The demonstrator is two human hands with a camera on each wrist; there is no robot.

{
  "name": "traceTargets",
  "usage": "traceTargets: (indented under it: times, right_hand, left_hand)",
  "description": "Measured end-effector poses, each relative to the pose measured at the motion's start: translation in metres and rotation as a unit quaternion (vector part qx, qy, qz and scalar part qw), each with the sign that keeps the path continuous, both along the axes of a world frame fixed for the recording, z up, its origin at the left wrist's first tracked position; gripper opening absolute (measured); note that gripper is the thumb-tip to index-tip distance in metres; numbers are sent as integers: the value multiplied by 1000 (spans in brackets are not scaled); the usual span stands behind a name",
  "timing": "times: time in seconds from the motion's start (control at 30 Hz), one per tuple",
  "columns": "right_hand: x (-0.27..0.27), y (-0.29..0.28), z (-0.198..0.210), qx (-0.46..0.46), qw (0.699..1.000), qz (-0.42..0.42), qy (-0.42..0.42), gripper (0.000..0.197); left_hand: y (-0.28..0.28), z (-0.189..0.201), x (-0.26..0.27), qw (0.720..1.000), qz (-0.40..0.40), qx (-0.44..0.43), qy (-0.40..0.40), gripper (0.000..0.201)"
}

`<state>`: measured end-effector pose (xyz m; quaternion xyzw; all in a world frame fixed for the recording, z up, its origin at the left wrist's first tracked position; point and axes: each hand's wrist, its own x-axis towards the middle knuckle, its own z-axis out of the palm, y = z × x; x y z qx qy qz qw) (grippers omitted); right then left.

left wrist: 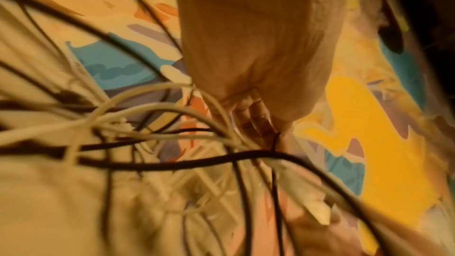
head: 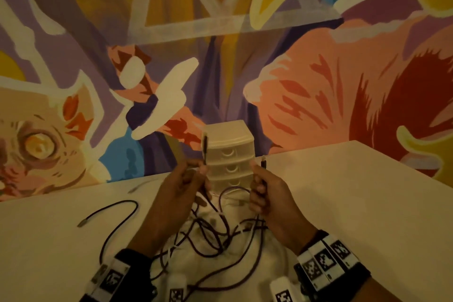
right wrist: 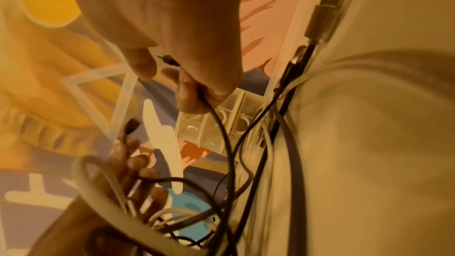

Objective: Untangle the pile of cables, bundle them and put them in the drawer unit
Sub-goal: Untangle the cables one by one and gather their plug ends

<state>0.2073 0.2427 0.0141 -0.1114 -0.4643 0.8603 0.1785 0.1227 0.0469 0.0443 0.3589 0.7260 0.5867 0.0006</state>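
The head camera looked forward and down from some way back over the table (head: 343, 191). Both wrist cameras sat close behind the fingers, sharing the cables (head: 208, 235) and drawer unit (head: 229, 152) at lower centre.

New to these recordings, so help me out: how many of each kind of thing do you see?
Hands: 2, left hand and right hand
Drawer unit: 1
Cable pile: 1
Dark cable ends held up: 2
Total: 6
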Motion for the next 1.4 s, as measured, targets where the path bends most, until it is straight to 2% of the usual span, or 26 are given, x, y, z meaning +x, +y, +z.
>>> traceTargets:
  times: [0.13, 0.17, 0.23, 0.33, 0.43, 0.53, 0.63, 0.77, 0.9, 0.97, 1.03, 1.13, 1.23, 1.4]
  right_hand:
    - [2, -12, 1, 100, 995, 20, 9, 40]
    - [2, -15, 1, 116, 993, 15, 14, 45]
    - [2, -17, 0, 139, 990, 3, 15, 58]
    - [4, -22, 0, 174, 985, 0, 22, 49]
    - [5, -25, 0, 203, 979, -16, 23, 61]
    - [7, -27, 2, 211, 977, -30, 26, 68]
    - [9, -27, 4, 202, 978, -40, 33, 62]
    - [10, -27, 6, 183, 979, -56, 68, 36]
    - [10, -37, 4, 271, 962, -27, 24, 27]
    - [9, -32, 6, 285, 955, -68, 38, 27]
    - [10, -24, 11, 258, 958, -104, 73, 29]
    - [14, -21, 17, 198, 968, -97, 122, 28]
    - [14, -22, 21, 190, 968, -91, 138, 28]
    - [11, -22, 19, 214, 968, -69, 114, 28]
  left_hand:
    - [-6, -20, -8, 999, -32, -11, 9, 21]
    - [-7, -20, -9, 999, -37, -17, 13, 21]
    - [-11, -22, -9, 998, -48, -36, 26, 19]
    - [-13, -29, -7, 996, -49, -67, 40, 16]
    - [-11, -33, -6, 994, -46, -84, 44, 10]
    - [-10, -37, -8, 993, -43, -95, 46, 12]
    - [-11, -40, -7, 986, -55, -152, 49, 26]
    - [-11, -38, -4, 989, -76, -122, 42, 24]
    - [-11, -37, 2, 991, -64, -105, 59, 21]
    - [-11, -34, 5, 988, -81, -120, 49, 19]
    - [-11, -29, 7, 982, -115, -144, 27, 18]
    - [-12, -27, 9, 961, -176, -210, 20, 19]
    - [-14, -26, 12, 936, -242, -255, -16, 22]
    - [-11, -28, 13, 927, -233, -295, -7, 19]
